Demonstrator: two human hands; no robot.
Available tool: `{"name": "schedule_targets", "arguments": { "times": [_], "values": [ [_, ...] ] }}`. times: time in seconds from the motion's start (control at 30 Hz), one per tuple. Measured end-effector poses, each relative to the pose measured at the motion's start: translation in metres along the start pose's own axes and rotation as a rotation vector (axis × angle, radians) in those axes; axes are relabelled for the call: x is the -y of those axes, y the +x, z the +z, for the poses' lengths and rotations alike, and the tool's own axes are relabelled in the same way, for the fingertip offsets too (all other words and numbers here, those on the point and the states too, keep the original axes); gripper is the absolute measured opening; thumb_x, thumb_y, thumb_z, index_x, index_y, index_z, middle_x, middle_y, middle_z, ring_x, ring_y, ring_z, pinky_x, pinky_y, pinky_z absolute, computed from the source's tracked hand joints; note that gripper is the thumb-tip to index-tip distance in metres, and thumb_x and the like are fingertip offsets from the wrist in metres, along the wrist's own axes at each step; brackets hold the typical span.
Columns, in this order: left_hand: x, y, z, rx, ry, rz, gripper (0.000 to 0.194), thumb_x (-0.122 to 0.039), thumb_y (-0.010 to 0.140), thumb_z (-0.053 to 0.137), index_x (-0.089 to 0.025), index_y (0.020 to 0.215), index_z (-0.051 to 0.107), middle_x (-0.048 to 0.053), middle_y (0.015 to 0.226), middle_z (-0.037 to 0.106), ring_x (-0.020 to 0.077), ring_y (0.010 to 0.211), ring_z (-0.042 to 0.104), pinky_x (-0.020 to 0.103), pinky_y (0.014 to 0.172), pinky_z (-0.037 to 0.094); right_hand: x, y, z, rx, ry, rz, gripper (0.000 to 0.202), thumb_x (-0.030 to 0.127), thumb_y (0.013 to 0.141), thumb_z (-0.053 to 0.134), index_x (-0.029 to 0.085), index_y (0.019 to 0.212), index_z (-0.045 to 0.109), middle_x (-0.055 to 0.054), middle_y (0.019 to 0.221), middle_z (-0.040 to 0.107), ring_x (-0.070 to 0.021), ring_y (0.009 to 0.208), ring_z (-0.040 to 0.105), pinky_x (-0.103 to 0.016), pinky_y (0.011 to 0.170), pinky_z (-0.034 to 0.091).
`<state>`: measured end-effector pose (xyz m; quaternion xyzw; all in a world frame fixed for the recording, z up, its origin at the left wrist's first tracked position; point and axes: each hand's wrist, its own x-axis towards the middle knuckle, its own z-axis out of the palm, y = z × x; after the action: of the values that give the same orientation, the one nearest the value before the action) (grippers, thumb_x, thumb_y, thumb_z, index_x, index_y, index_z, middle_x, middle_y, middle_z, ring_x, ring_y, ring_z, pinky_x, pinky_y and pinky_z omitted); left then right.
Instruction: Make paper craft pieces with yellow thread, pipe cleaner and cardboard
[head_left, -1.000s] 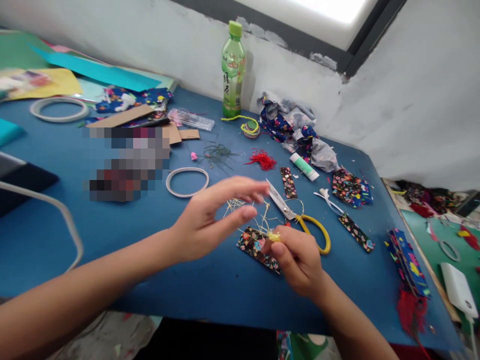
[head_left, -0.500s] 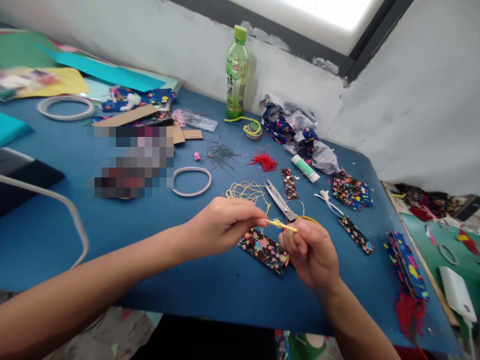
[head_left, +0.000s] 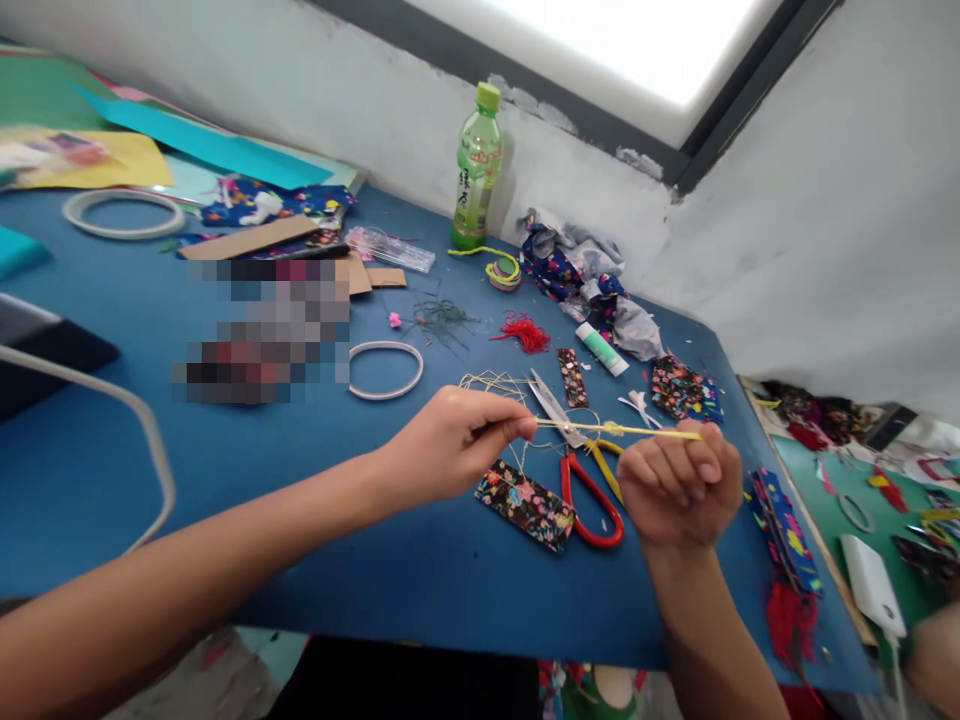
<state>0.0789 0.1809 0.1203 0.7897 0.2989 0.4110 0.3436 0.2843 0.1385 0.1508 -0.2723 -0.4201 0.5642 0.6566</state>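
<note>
A yellow cord (head_left: 652,432) with a small knot is stretched between my two hands above the table. My left hand (head_left: 457,440) pinches its thinner end between thumb and fingertips. The other end is gripped in my closed right hand (head_left: 684,485). Below the cord lie scissors (head_left: 592,500) with one red and one yellow handle, their blades pointing away from me. Beneath my left fingers is a black floral fabric strip (head_left: 525,505), with thin thread near its top edge. A loose tangle of pale yellow thread (head_left: 491,381) rests just beyond my left hand.
Behind are a green bottle (head_left: 478,170), crumpled floral fabric (head_left: 562,260), a glue stick (head_left: 602,350) and red thread (head_left: 525,333). A clear ring (head_left: 385,370) lies left. At the right table edge sits a folded blue fabric piece (head_left: 787,535) with a red tassel. A blurred patch covers the left middle.
My right hand has moved to the right, away from my left hand, drawing the yellow cord out longer. The scissors' handles have come into view. The camera view has shifted slightly.
</note>
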Motion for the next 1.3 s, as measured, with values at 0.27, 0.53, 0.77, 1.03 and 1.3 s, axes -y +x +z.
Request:
{"name": "schedule_targets", "arguments": {
  "times": [0.27, 0.53, 0.77, 1.03, 1.3],
  "values": [
    [0.035, 0.019, -0.021, -0.242, -0.122, -0.211, 0.02, -0.023, 0.084, 0.053, -0.013, 0.07, 0.065, -0.006, 0.043, 0.042, 0.0049, 0.038, 0.033, 0.016, 0.035, 0.024, 0.052, 0.014, -0.032, -0.282, -0.093, -0.346, 0.04, 0.019, 0.085, 0.056, 0.02, 0.049, 0.038, 0.01, 0.043, 0.022, -0.0062, 0.036, 0.009, -0.02, 0.039, 0.027],
    [0.03, 0.011, -0.006, -0.038, -0.16, -0.072, 0.03, -0.022, 0.088, 0.049, -0.014, 0.115, 0.06, 0.012, 0.114, 0.066, 0.0172, 0.102, 0.062, 0.031, 0.083, 0.054, -0.007, 0.013, -0.027, 0.088, -0.484, 0.286, 0.04, 0.047, 0.081, 0.06, 0.018, 0.055, 0.05, 0.008, 0.044, 0.038, -0.006, 0.039, 0.029, -0.021, 0.042, 0.027],
    [0.008, -0.003, 0.004, 0.347, -0.191, -0.052, 0.013, -0.02, 0.081, 0.063, -0.013, 0.09, 0.071, 0.004, 0.074, 0.072, 0.0123, 0.064, 0.064, 0.02, 0.058, 0.049, -0.02, -0.006, -0.008, 0.417, -0.562, 0.598, 0.035, 0.045, 0.083, 0.06, 0.014, 0.067, 0.062, 0.004, 0.053, 0.05, -0.0056, 0.046, 0.04, -0.019, 0.044, 0.029],
    [0.004, 0.003, -0.002, 0.24, -0.222, -0.075, 0.01, -0.02, 0.08, 0.064, -0.013, 0.081, 0.071, 0.003, 0.068, 0.07, 0.0096, 0.058, 0.06, 0.018, 0.056, 0.048, -0.02, -0.004, -0.019, 0.262, -0.442, 0.376, 0.029, 0.042, 0.081, 0.062, 0.016, 0.067, 0.065, 0.003, 0.056, 0.053, -0.0068, 0.045, 0.041, -0.021, 0.044, 0.029],
    [0.006, 0.0, 0.002, 0.185, -0.282, -0.2, 0.015, -0.025, 0.079, 0.064, -0.013, 0.087, 0.07, 0.002, 0.069, 0.07, 0.0107, 0.058, 0.063, 0.02, 0.057, 0.05, -0.021, -0.004, -0.022, 0.085, -0.436, 0.213, 0.032, 0.039, 0.085, 0.059, 0.018, 0.061, 0.061, 0.003, 0.057, 0.051, -0.009, 0.052, 0.043, -0.024, 0.052, 0.031]
  ]
}}
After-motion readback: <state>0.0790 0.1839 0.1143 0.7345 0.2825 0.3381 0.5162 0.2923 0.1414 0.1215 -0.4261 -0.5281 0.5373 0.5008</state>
